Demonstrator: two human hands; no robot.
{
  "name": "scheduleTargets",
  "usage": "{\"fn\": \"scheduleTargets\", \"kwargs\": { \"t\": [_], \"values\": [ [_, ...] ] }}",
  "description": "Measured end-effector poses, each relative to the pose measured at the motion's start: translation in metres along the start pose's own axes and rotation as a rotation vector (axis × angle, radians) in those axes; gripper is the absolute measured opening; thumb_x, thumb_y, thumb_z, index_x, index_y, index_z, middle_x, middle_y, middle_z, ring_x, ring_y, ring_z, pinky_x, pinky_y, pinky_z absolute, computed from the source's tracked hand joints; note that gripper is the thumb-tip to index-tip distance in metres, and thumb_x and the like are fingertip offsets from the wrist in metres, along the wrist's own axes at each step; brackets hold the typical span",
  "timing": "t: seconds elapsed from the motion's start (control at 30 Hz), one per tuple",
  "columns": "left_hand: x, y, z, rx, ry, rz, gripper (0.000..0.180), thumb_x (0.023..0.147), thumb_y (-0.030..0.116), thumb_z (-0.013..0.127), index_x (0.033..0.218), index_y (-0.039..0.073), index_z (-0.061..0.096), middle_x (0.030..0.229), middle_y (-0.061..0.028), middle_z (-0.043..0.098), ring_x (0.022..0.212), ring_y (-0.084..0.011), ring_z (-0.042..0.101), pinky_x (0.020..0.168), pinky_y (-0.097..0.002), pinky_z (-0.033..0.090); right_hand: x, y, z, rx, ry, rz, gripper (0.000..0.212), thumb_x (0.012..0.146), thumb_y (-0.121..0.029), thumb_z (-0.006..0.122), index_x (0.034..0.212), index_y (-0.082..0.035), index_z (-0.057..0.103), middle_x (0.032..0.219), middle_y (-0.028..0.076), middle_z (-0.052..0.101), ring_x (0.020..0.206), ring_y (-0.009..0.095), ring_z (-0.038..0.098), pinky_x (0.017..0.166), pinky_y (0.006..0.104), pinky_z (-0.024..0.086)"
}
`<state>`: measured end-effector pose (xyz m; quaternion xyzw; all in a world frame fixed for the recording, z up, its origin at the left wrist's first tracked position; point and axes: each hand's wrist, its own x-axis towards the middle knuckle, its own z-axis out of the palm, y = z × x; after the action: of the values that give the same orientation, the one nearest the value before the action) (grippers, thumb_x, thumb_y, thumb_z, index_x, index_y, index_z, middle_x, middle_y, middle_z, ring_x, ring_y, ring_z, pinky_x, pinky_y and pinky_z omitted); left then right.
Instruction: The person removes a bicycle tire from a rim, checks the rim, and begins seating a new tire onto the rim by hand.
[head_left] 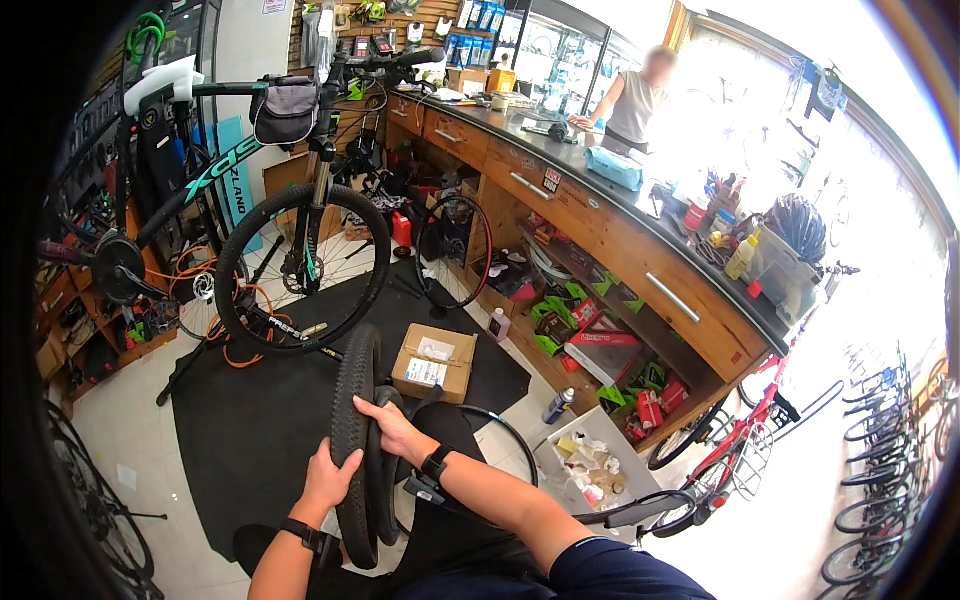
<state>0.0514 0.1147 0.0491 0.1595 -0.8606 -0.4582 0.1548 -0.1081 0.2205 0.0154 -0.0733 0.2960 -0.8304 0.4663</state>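
Note:
A black knobbly bicycle tyre stands on edge in front of me, seen nearly edge-on. My left hand is closed on its near left side, the thumb lying on the tread. From the right, my right hand grips it higher up, with the thumb against the tread and the fingers partly hidden behind. Just right of the tread hangs a second smooth black loop; whether it is the same tyre's other side or a tube, I cannot tell. A thin black wheel rim shows beyond my right forearm.
Beyond the tyre, a cardboard box sits on the black mat. A bicycle is held up at the left. To the right are a spray can, a litter bin and a long counter, with a person behind it.

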Motion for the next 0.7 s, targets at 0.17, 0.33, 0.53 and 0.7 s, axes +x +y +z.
{"fn": "scheduleTargets", "kwargs": {
  "t": [0.17, 0.33, 0.53, 0.7],
  "values": [
    [-0.002, 0.003, -0.005, -0.045, -0.035, -0.015, 0.057, 0.083, 0.035, 0.074, 0.115, -0.009, 0.057, 0.099, -0.0266, 0.068, 0.096, -0.04, 0.068, 0.082, -0.0417, 0.053, -0.003, -0.001, -0.004, 0.01, -0.044, 0.028, 0.026, 0.093, -0.019, 0.068, 0.112, -0.001, 0.064, 0.109, 0.009, 0.068, 0.097, 0.021, 0.065, 0.088, 0.0376, 0.053],
    [0.003, 0.002, -0.021, 0.025, -0.108, -0.009, 0.058, 0.081, 0.04, 0.075, 0.111, -0.008, 0.06, 0.098, -0.0256, 0.069, 0.097, -0.0403, 0.067, 0.083, -0.0427, 0.053, -0.005, -0.001, -0.001, -0.024, -0.047, 0.057, 0.029, 0.094, -0.018, 0.066, 0.117, -0.001, 0.061, 0.116, 0.009, 0.066, 0.104, 0.023, 0.063, 0.095, 0.0389, 0.051],
    [0.027, 0.032, -0.045, 0.265, -0.207, 0.014, 0.085, 0.068, 0.041, 0.082, 0.128, -0.006, 0.046, 0.123, -0.0289, 0.056, 0.116, -0.0409, 0.056, 0.094, -0.0435, 0.049, 0.0, 0.007, 0.004, -0.028, -0.058, 0.038, 0.03, 0.095, -0.019, 0.065, 0.12, -0.004, 0.061, 0.118, 0.007, 0.064, 0.107, 0.022, 0.062, 0.096, 0.0399, 0.05],
    [0.027, 0.05, -0.014, 0.544, -0.088, -0.176, 0.105, 0.056, 0.024, 0.088, 0.134, -0.01, 0.028, 0.124, -0.0305, 0.048, 0.111, -0.0467, 0.056, 0.092, -0.0466, 0.051, -0.009, 0.009, 0.028, -0.072, -0.094, 0.006, 0.03, 0.096, -0.017, 0.062, 0.121, -0.001, 0.06, 0.118, 0.009, 0.065, 0.104, 0.022, 0.063, 0.094, 0.0394, 0.052]
  ]
}}
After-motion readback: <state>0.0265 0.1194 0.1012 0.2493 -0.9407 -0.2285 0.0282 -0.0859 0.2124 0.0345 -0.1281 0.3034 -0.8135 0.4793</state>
